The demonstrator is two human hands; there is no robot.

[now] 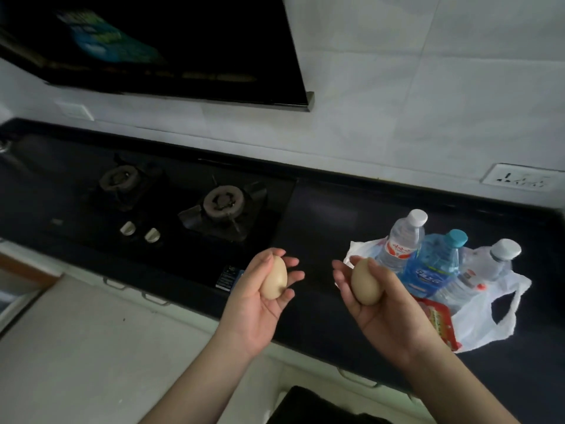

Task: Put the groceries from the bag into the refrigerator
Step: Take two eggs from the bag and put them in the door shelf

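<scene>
My left hand [260,304] holds a tan egg [275,278] in its curled fingers, above the front edge of the black counter. My right hand [379,319] holds a second tan egg [366,283], just left of the bag. A white plastic bag [489,322] lies open on the counter at the right. In it stand a clear water bottle with a red label [400,243], a blue bottle [434,267] and another clear bottle [489,264]. A red packet [440,322] lies at the bag's front. The refrigerator is out of view.
A black two-burner gas hob [171,197] is set into the dark counter [330,209], with a black range hood [153,44] above. White tiled wall behind holds a socket [519,179]. White cabinet fronts with handles [91,347] run below.
</scene>
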